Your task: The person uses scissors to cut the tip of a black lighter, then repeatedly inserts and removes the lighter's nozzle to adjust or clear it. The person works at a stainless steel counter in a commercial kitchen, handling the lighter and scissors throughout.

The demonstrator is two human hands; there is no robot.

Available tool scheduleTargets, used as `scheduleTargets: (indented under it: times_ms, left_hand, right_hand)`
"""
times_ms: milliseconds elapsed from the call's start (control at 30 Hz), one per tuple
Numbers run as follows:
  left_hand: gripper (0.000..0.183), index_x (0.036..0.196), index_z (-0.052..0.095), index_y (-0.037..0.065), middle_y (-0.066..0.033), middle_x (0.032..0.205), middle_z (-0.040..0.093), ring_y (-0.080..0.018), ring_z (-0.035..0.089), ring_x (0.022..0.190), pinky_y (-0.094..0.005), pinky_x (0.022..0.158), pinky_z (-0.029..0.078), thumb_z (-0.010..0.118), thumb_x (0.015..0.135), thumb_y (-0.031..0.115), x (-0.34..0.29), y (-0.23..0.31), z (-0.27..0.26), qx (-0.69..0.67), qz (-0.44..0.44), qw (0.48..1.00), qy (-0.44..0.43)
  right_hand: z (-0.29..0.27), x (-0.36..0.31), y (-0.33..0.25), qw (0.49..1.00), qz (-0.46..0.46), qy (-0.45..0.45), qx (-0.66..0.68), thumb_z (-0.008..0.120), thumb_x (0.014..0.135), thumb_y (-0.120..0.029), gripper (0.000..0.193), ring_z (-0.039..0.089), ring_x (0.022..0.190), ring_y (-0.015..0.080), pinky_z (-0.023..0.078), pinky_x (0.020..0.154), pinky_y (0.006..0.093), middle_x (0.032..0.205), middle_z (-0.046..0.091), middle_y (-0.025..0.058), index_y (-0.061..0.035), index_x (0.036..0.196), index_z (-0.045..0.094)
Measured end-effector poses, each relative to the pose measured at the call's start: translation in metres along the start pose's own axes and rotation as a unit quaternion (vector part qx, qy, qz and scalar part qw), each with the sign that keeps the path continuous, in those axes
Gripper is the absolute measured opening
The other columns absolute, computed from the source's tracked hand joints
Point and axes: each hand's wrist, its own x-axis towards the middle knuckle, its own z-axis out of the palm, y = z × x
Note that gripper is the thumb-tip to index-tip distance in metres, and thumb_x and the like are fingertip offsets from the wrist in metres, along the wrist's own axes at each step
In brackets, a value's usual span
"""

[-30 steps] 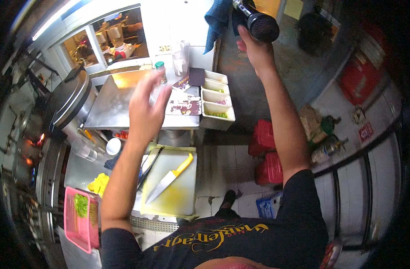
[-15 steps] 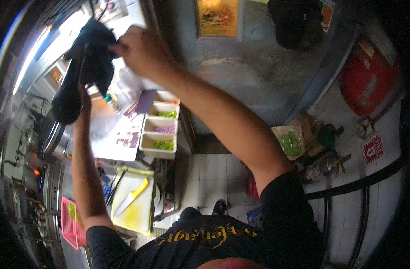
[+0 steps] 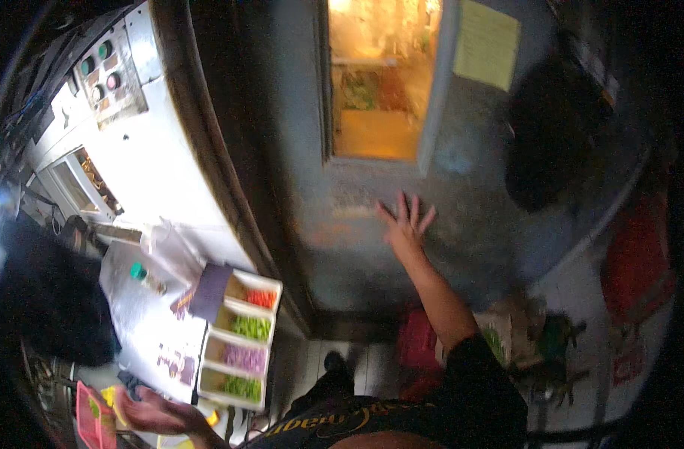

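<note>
Right hand (image 3: 403, 226): raised ahead at the end of a bare, nearly straight forearm that climbs from a dark short sleeve at the lower right; palm faces away, fingers (image 3: 413, 206) spread wide and pointing up, holding nothing. Left hand (image 3: 151, 413): low at the lower left edge, wrist bent, palm turned roughly upward, fingers loosely extended toward the left and empty; somewhat blurred, with only a short stretch of its forearm showing. The two hands are well apart, one high and one low.
</note>
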Motion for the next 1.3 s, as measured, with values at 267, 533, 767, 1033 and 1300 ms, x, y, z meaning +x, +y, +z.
scheduleTargets:
  times_ms: [267,533,767,1033,1300]
  left_hand:
    - [0.029,0.121,0.049,0.005,-0.0194,0.114,0.062,-0.0365,0.068,0.100,-0.0506,0.087,0.058,0.057,0.095,-0.006,-0.053,0.097,0.154,-0.083,0.048,0.960,-0.262]
    - [0.032,0.104,0.068,0.007,-0.0021,0.069,0.066,-0.0159,0.060,0.056,-0.0316,0.062,0.056,0.084,0.076,0.009,-0.068,0.131,0.286,-0.157,0.088,0.899,-0.398]
    - [0.043,0.122,0.065,0.002,-0.0075,0.083,0.071,-0.0198,0.068,0.076,-0.0314,0.077,0.054,0.076,0.082,0.000,-0.145,0.117,0.405,-0.063,-0.171,0.826,-0.534]
    - [0.059,0.136,0.055,0.005,-0.0161,0.112,0.066,-0.0297,0.066,0.100,-0.0375,0.091,0.051,0.074,0.080,-0.003,-0.182,0.060,0.548,-0.079,-0.179,0.788,-0.584]
    - [0.053,0.131,0.061,0.008,-0.0114,0.079,0.070,-0.0157,0.065,0.065,-0.0284,0.059,0.051,0.076,0.081,0.000,-0.213,-0.044,0.707,-0.124,-0.264,0.790,-0.539]
  right_hand:
    - [0.103,0.045,0.046,0.997,0.027,-0.069,-0.026,0.079,0.077,-0.047,0.093,-0.005,0.143,0.0627,-0.008,0.099,0.0848,0.163,0.000,0.0246,-0.0507,0.152,0.025]
    - [0.175,0.117,0.072,0.994,0.065,-0.063,-0.059,0.079,0.077,-0.047,0.097,-0.018,0.141,0.0618,-0.009,0.096,0.0866,0.159,-0.028,0.0222,-0.0516,0.154,0.019]
    - [0.247,0.154,0.072,0.987,0.069,-0.014,-0.143,0.079,0.077,-0.048,0.099,-0.016,0.137,0.0686,0.003,0.090,0.0916,0.157,-0.030,0.0256,-0.0527,0.154,0.016]
    - [0.287,0.173,0.063,0.966,0.149,-0.106,-0.184,0.078,0.076,-0.052,0.099,-0.015,0.132,0.0739,0.006,0.087,0.0929,0.157,-0.027,0.0288,-0.0515,0.154,0.018]
    - [0.283,0.229,0.064,0.865,0.364,-0.340,-0.061,0.075,0.072,-0.067,0.112,-0.023,0.129,0.0738,-0.008,0.089,0.0894,0.153,-0.022,0.0407,-0.0372,0.159,0.012]
